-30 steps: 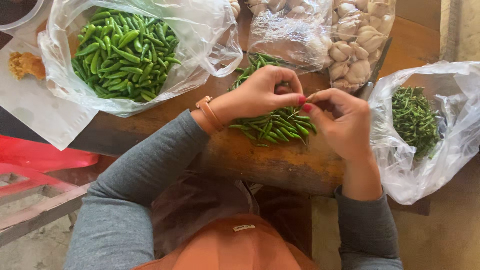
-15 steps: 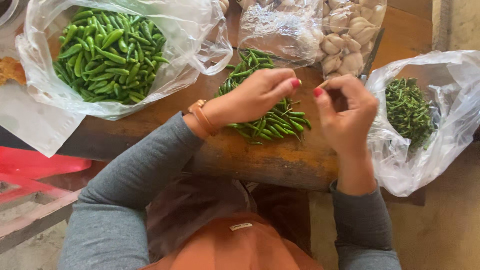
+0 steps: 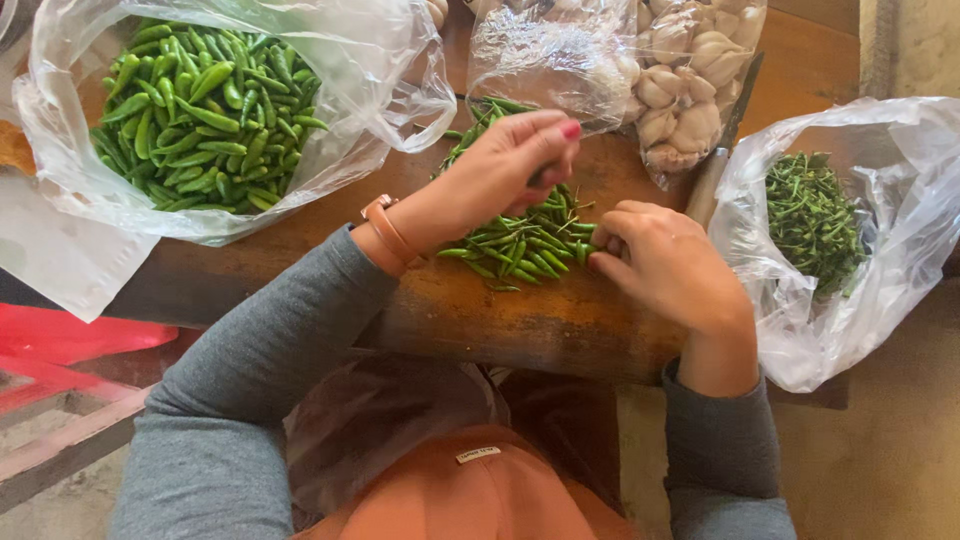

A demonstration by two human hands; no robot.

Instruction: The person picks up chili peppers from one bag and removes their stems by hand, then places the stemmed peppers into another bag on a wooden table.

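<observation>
A loose pile of small green chilies [image 3: 520, 245] lies on the worn wooden tabletop [image 3: 520, 320]. My left hand [image 3: 495, 175] hovers over the pile's upper part, its fingers curled around what looks like a dark green chili. My right hand [image 3: 665, 265] rests at the pile's right edge, its fingertips pinched on a chili there. The two hands are a short way apart. A tan band sits on my left wrist, and both arms wear grey sleeves.
A clear bag of plump green chilies [image 3: 200, 120] lies open at the far left. A clear bag of green stems [image 3: 815, 215] hangs at the right table edge. Bags of garlic [image 3: 690, 90] stand at the back. A red stool [image 3: 70, 340] is low on the left.
My hands were joined over the pile, fingertips together on one chili. They have parted: the left stays above the pile, the right has dropped to the pile's right edge.
</observation>
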